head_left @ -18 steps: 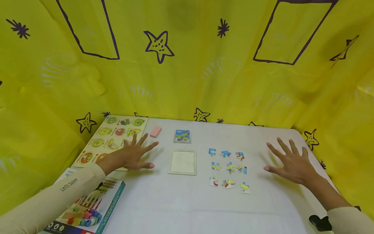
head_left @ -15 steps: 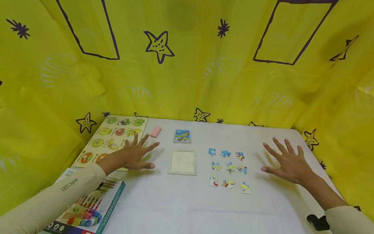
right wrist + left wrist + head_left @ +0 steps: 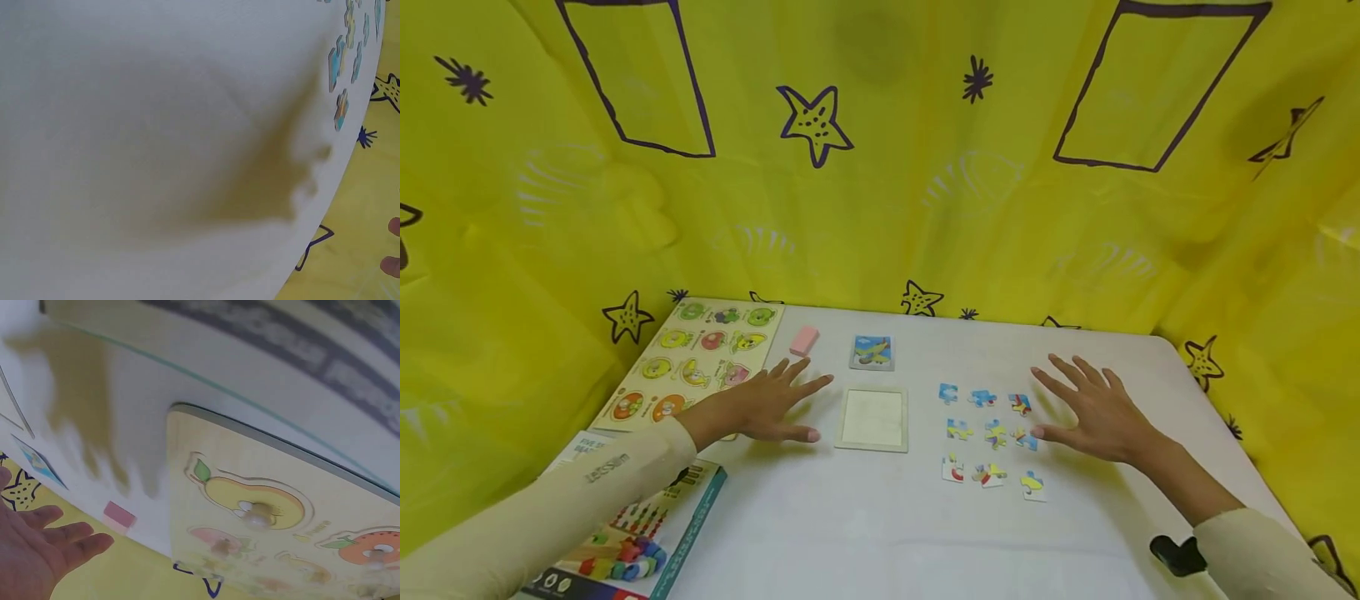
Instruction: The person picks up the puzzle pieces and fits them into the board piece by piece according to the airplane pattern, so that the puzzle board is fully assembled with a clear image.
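My left hand [image 3: 769, 406] hovers above the table with fingers spread, between the fruit puzzle board and a square empty wooden frame [image 3: 838, 418]. It holds nothing. My right hand [image 3: 1101, 412], fingers also spread and holding nothing, is just right of several loose jigsaw pieces [image 3: 995, 434] laid out in rows. The pieces show blue, yellow and red parts of a picture. Behind the frame lies a small picture tile of a yellow airplane [image 3: 872, 352]. In the right wrist view only two fingertips [image 3: 391, 266] show, with the hand's shadow on the table.
A wooden fruit puzzle board [image 3: 187, 462] with knobs lies at the left back, a pink block [image 3: 804, 340] beside it. A printed box [image 3: 696, 525] sits at the front left, partly under my left forearm. A yellow curtain [image 3: 880, 208] surrounds the white table [image 3: 880, 517].
My right hand has moved left, closer to the jigsaw pieces. My left hand has shifted slightly right, toward the frame. The head view has tilted a little.
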Motion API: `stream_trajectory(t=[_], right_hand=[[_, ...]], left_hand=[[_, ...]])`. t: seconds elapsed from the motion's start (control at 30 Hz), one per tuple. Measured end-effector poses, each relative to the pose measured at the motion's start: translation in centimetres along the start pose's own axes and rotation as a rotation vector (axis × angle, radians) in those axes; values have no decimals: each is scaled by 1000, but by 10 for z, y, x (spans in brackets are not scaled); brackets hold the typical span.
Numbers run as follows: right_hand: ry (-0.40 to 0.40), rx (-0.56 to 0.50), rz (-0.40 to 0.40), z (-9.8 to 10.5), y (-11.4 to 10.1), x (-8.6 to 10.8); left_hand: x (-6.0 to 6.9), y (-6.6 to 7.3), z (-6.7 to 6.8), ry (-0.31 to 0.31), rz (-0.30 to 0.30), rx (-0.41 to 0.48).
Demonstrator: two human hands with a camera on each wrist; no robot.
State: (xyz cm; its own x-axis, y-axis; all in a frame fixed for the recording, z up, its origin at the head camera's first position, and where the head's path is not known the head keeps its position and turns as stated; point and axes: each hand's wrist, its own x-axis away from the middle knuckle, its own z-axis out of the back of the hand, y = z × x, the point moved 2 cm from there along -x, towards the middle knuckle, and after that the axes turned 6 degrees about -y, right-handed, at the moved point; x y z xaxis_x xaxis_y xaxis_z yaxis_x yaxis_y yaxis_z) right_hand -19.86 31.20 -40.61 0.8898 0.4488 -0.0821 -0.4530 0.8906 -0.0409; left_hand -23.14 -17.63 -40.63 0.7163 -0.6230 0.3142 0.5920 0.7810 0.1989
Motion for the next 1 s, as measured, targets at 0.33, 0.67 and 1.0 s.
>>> stream_trajectory(t=[0.33,0.67,1.0], right_hand=[[-82,-243,25,-3,-20,-30],[-129,-542,66,-14,-31,-60],[-190,-584,29,-27,-41,-93]], left_hand=[[-19,12,-6,-72,-15,-22],[-37,23,-9,-105,-5,-74],[-45,25,-7,-140,56,-130]])
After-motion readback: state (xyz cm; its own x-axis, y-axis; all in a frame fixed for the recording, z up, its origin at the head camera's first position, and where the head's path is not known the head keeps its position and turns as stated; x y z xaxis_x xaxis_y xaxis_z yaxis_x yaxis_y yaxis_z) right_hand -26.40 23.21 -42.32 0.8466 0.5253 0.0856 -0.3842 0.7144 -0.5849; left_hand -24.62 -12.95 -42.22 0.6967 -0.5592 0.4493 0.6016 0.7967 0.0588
